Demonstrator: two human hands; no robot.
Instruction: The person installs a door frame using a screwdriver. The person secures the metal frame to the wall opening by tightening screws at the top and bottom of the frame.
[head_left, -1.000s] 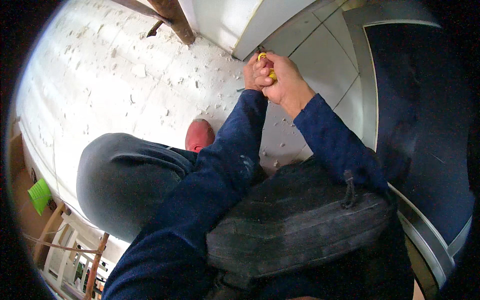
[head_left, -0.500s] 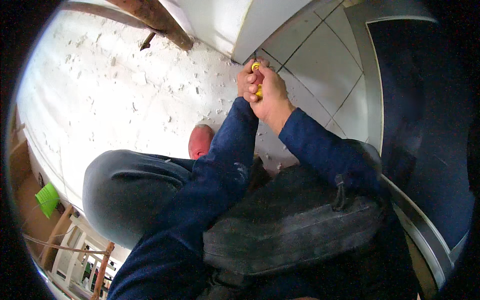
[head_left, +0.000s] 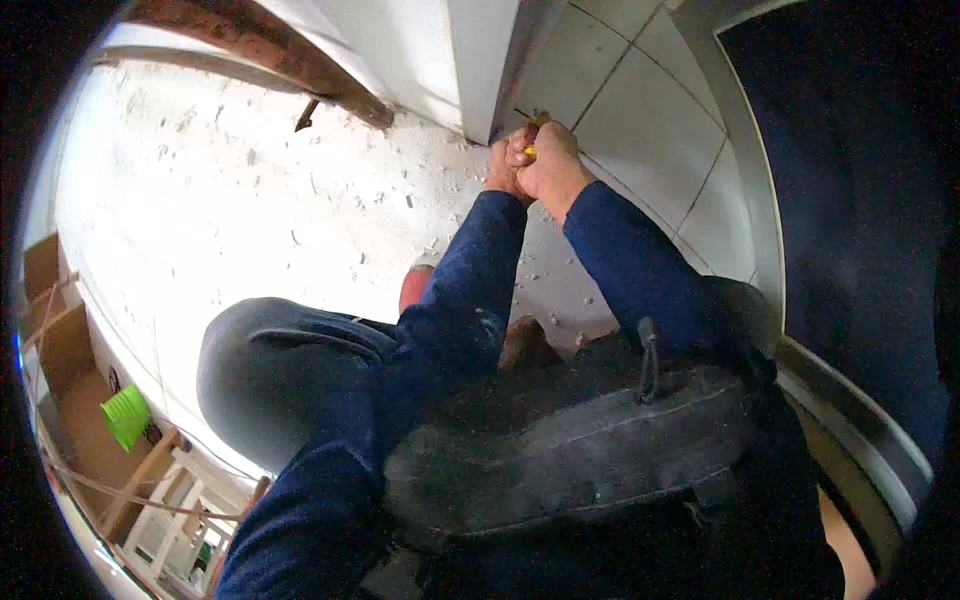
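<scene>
Both my hands are close together at the foot of a white wall corner [head_left: 478,70]. My left hand [head_left: 506,170] has its fingers closed at the handle of a yellow-and-reddish hand tool [head_left: 531,151]. My right hand [head_left: 556,163] wraps round the same handle from the right side. Only small yellow bits of the tool show between and above the fingers. Its working end is hidden, so its exact kind cannot be made out.
White chips lie over the pale floor [head_left: 250,220]. Wooden poles [head_left: 300,58] lean at the upper left. A dark blue panel [head_left: 840,200] in a metal frame stands at right. At far left are a green basket [head_left: 125,418] and a white slatted stool [head_left: 175,515].
My hands have shifted slightly to the right, still together on the tool, and the right hand has turned so less of the handle shows. The view has moved a little too.
</scene>
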